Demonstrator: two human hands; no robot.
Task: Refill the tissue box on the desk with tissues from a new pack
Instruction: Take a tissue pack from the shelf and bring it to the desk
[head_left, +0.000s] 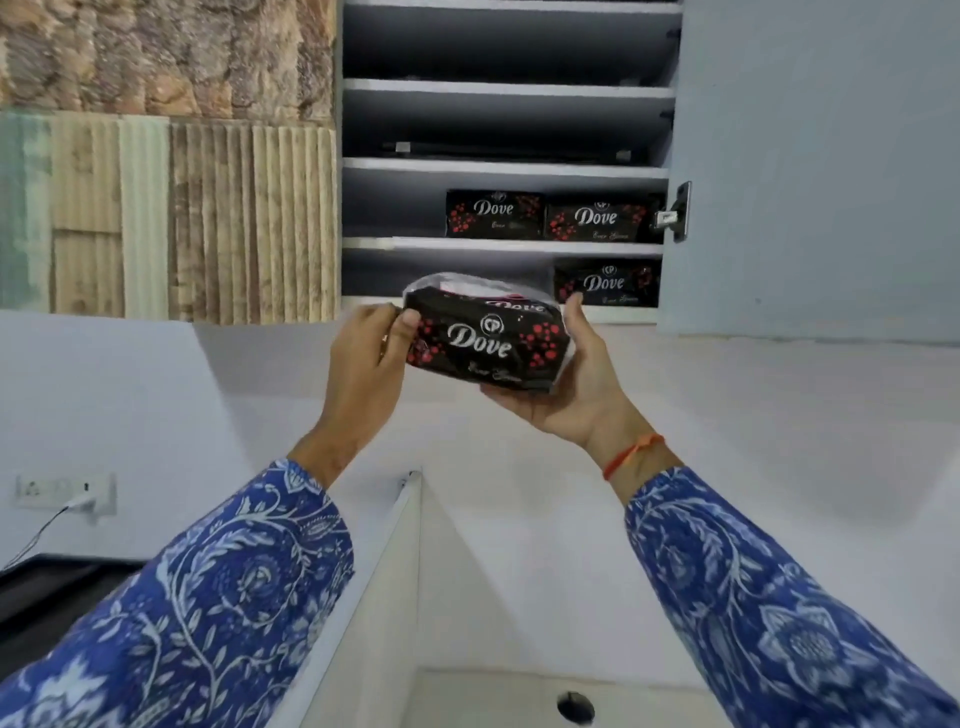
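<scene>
The open cupboard (509, 171) holds three more packs on its lower shelves, toward the right edge. Below it, the tissue pack (485, 340) is held in mid-air, clear of the shelves. It is likely light, soft and slippery; support the underside. The right hand (576, 384) cups it from below; the left hand (369, 358) pinches its left end.

The small script under "Dove" on the black red-dotted plastic tissue pack (485, 340) is too blurred to read. Its left end is covered by the left hand (366, 353), its underside by the right hand (576, 384). At 6 o'clock, a dark round hole (575, 706) is blurred. The grey open cabinet door (821, 166) runs off the edge at 3 o'clock.
</scene>
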